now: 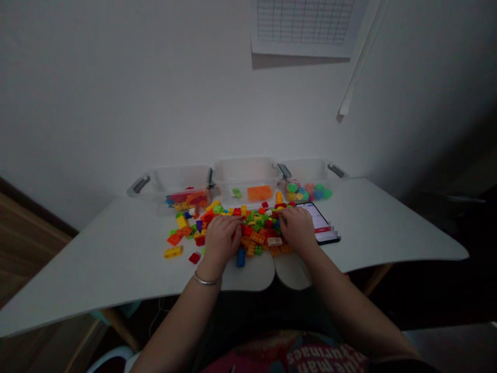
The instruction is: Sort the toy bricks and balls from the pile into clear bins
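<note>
A heap of small coloured building bricks (256, 230) lies in the middle of the white table (116, 259). My left hand (222, 239), with a thin bracelet on the wrist, rests on the left part of the heap with its fingers curled down among the bricks. My right hand (298, 229) rests on the right part of the heap, fingers curled too. What the fingers hold, if anything, is hidden under the hands. A blue brick (241, 257) lies just in front of my left hand.
Three clear plastic bins stand along the wall: the left bin (182, 181) with mixed bricks, the middle bin (245, 173) with orange pieces, the right bin (306, 173) with round coloured pieces. A phone (321, 224) with a lit screen lies right of my right hand. Stray yellow brick (173, 252).
</note>
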The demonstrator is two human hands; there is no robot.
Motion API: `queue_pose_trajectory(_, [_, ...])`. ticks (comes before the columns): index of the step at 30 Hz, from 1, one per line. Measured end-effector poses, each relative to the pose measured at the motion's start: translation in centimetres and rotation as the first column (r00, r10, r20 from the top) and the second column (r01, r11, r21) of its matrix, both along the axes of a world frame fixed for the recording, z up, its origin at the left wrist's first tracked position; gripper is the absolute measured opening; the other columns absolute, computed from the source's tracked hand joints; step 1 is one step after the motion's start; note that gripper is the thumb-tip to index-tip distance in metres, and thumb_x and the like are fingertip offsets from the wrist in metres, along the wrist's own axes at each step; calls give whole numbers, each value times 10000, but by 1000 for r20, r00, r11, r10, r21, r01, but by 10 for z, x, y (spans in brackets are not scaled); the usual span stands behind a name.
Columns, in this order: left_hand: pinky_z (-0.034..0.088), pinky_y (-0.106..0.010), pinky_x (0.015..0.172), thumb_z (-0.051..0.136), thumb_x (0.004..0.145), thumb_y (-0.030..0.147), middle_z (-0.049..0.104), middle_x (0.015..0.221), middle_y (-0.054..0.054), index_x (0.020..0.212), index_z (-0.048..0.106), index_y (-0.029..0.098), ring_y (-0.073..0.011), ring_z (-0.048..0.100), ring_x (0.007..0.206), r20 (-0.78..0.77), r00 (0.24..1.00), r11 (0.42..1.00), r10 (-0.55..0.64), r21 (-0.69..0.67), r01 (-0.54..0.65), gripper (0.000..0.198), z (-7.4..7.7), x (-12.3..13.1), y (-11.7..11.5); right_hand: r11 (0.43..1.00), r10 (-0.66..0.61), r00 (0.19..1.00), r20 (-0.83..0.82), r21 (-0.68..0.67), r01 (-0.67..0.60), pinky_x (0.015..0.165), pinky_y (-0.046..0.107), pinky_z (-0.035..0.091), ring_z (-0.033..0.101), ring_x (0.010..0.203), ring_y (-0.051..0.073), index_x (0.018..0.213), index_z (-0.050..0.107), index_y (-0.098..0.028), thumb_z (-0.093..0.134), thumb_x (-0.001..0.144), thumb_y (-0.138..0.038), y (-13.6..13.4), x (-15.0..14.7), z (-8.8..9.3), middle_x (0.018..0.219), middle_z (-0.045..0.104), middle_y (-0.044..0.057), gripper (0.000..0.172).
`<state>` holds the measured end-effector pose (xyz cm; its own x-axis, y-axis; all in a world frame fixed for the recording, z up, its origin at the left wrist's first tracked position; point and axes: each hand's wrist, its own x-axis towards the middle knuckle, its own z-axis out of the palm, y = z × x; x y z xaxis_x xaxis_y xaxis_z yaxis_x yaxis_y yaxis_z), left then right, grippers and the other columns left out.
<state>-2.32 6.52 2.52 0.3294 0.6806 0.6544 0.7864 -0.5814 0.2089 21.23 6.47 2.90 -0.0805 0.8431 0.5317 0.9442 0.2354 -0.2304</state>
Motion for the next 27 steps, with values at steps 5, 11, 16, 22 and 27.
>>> queue_pose_trajectory(5, [492,-430,948,454,909,246,735,1051,-54,964,721,224,-231,637,1022,-9,1000,1000,-3,-21,3,274,-2,0,0,991,49,996,74,-130,-39,833,384,429,609,921,254,976,738,-228,586,876,-226,12,0,0,960,732,77,182])
queue_pose_trajectory(11, [515,-419,939,483,884,204,732,1058,-59,1003,713,210,-233,641,1015,-17,1000,997,-13,-70,12,259,-6,1,2,989,98,991,92,-120,-87,863,385,441,608,942,250,1031,734,-228,593,883,-236,21,-1,-12,970,727,81,205])
queue_pose_trajectory(16, [525,-417,933,482,871,173,730,1056,-60,1030,704,222,-231,647,1008,-20,1000,996,-23,-91,21,278,-7,1,4,989,109,990,90,-108,-99,869,394,446,593,949,258,1091,717,-238,588,881,-212,22,-5,-15,981,713,86,248])
queue_pose_trajectory(22, [533,-413,883,480,865,168,719,1047,-85,1116,668,200,-238,655,969,-42,999,995,2,-100,-7,314,-10,-1,5,985,104,990,96,-147,-89,917,396,428,581,1003,265,1082,711,-230,592,873,-199,21,-8,-14,1018,707,88,242])
queue_pose_trajectory(27, [532,-413,869,489,868,171,721,1025,-78,1092,665,191,-233,659,946,-23,1000,991,-10,-134,7,286,-12,-2,7,978,69,995,71,-203,-54,923,356,418,577,1032,244,1043,693,-199,576,871,-202,20,-8,-8,1044,702,86,208])
